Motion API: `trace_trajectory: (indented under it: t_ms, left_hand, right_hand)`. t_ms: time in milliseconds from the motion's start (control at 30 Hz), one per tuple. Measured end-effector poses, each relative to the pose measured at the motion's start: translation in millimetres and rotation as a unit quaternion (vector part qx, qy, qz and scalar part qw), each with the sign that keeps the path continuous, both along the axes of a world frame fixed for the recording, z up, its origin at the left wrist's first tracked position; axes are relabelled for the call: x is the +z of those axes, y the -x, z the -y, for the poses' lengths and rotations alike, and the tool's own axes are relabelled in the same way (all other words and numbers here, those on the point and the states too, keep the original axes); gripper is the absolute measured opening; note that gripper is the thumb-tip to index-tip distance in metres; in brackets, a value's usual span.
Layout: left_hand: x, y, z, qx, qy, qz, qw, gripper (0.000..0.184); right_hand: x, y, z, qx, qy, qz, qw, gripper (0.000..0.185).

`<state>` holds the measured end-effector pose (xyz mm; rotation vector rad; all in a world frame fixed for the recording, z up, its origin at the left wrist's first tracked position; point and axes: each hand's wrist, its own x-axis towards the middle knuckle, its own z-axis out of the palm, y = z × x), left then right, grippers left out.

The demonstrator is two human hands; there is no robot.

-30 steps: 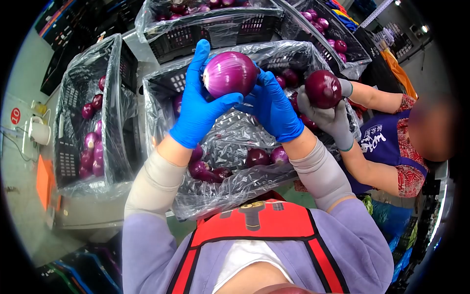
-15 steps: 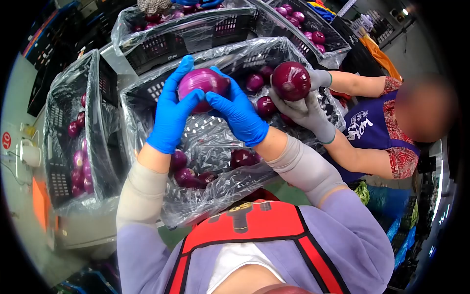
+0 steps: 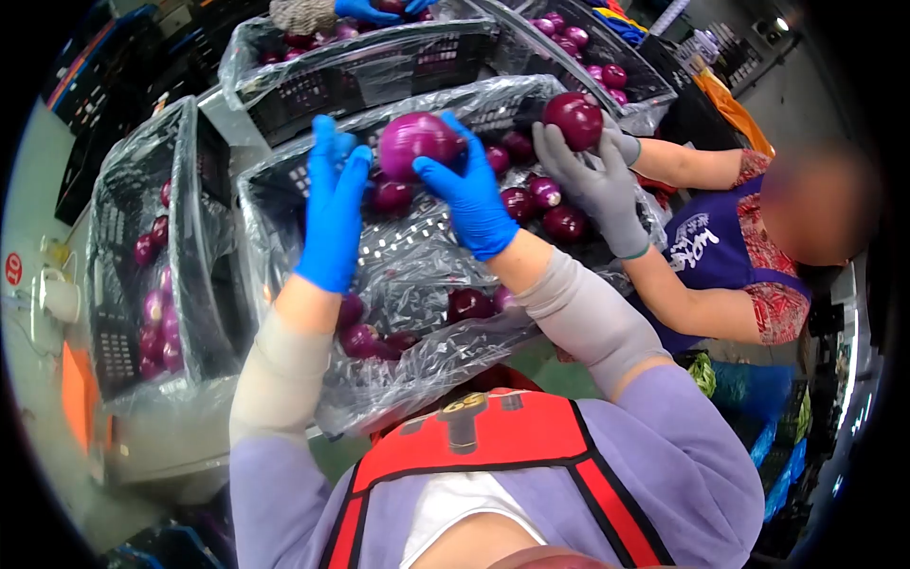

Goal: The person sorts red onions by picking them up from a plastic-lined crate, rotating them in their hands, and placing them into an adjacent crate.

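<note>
Gloved L hand [image 3: 334,213] open

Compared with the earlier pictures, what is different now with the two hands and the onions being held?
The left hand has let go of the onion; the right hand alone holds it, now farther forward and to the right. The co-worker's onion moved forward too, still in their glove. The crate stayed put.

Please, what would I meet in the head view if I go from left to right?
Round red sign, plastic-lined onion crate, gloved left hand, bright purple raised onion, co-worker's dark raised onion, purple apron.
</note>
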<state>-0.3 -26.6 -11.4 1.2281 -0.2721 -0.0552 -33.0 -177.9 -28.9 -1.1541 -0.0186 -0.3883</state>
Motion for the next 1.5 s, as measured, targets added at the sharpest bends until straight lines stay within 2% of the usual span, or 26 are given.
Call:
trace_trajectory:
  t_ms: [67,133,233,300,333,400,467,533,567,600,633,700,833,900,1000,1233,1300,1333,1367,1400,1433,1500]
  left_hand:
    - [10.7,-3.4,-6.0,-0.133,0.041,-0.23,0.963,0.055]
    - [7.2,-7.0,-10.2,-0.283,0.125,-0.25,0.917,0.069]
    - [14.3,0.5,-10.3,-0.312,0.165,-0.232,0.906,0.072]
    - [19.4,5.6,-10.7,-0.297,0.192,-0.225,0.908,0.077]
    - [19.0,6.3,-10.5,-0.293,0.192,-0.225,0.909,0.077]
    - [16.3,4.9,-10.4,-0.277,0.226,-0.245,0.901,0.076]
    - [13.0,1.7,-11.6,-0.306,0.261,-0.24,0.883,0.072]
    - [15.6,2.9,-9.3,-0.224,0.303,-0.227,0.898,0.063]
    - [13.9,1.7,-9.6,-0.2,0.291,-0.199,0.914,0.06]
    - [10.6,-1.0,-9.2,-0.201,0.29,-0.2,0.914,0.06]
    - [6.9,-4.4,-8.8,-0.174,0.267,-0.196,0.927,0.063]
    - [6.1,-5.5,-7.9,-0.134,0.231,-0.182,0.946,0.069]
    - [1.2,-8.0,-8.0,-0.109,0.259,-0.195,0.94,0.07]
    - [0.5,-9.0,-6.6,-0.116,0.25,-0.134,0.952,0.072]
    - [13.0,-3.0,-9.2,-0.156,0.233,-0.183,0.942,0.072]
    - [13.2,1.7,-6.8,-0.152,0.259,-0.158,0.941,0.07]
    - [18.8,4.8,-6.7,-0.131,0.22,-0.195,0.947,0.072]
    - [17.8,4.3,-6.7,-0.13,0.22,-0.196,0.947,0.072]
    - [16.3,3.4,-7.1,-0.149,0.229,-0.257,0.927,0.07]
    - [14.6,2.5,-7.9,-0.167,0.237,-0.317,0.903,0.068]
    - [12.3,1.4,-11.6,-0.229,0.246,-0.307,0.89,0.07]
    - [12.0,0.0,-12.7,-0.26,0.27,-0.32,0.87,0.07]
  right_hand:
    - [15.5,7.6,-0.8,0.03,0.007,0.036,0.999,0.078]
    - [20.0,14.4,-3.5,0.066,0.024,0.079,0.994,0.083]
    - [20.9,20.5,-5.9,0.073,0.079,0.113,0.988,0.086]
    - [21.2,21.3,-0.4,0.048,0.32,0.182,0.928,0.087]
    - [22.2,21.5,-0.9,0.051,0.318,0.183,0.929,0.087]
    - [25.2,23.1,-2.9,0.073,0.299,0.177,0.935,0.094]
    - [28.6,24.5,-1.6,0.078,0.249,0.155,0.953,0.088]
    - [30.7,23.5,4.5,0.102,0.12,0.063,0.986,0.083]
    - [20.1,18.4,7.1,0.105,0.106,0.063,0.987,0.069]
    - [18.2,19.0,7.8,0.103,0.106,0.062,0.987,0.069]
    - [17.3,19.5,8.1,0.111,0.09,0.006,0.99,0.064]
    - [13.0,18.6,6.0,0.124,0.07,-0.062,0.988,0.052]
    - [15.7,19.5,1.6,0.166,0.06,-0.106,0.979,0.049]
    - [16.2,20.5,2.3,0.249,-0.075,-0.143,0.955,0.047]
    - [24.8,22.0,-4.9,0.227,-0.136,-0.186,0.946,0.045]
    - [26.8,24.1,-5.1,0.262,-0.179,-0.137,0.938,0.049]
    - [25.6,27.0,-11.4,0.159,0.021,-0.004,0.987,0.06]
    - [26.5,28.7,-11.8,0.16,0.021,-0.005,0.987,0.06]
    - [28.7,30.5,-12.1,0.11,0.174,0.09,0.974,0.067]
    - [29.6,31.3,-12.0,0.057,0.321,0.183,0.927,0.074]
    - [28.9,31.1,-11.6,0.039,0.351,0.183,0.918,0.079]
    - [29.1,31.6,-14.6,0.03,0.327,0.186,0.926,0.079]
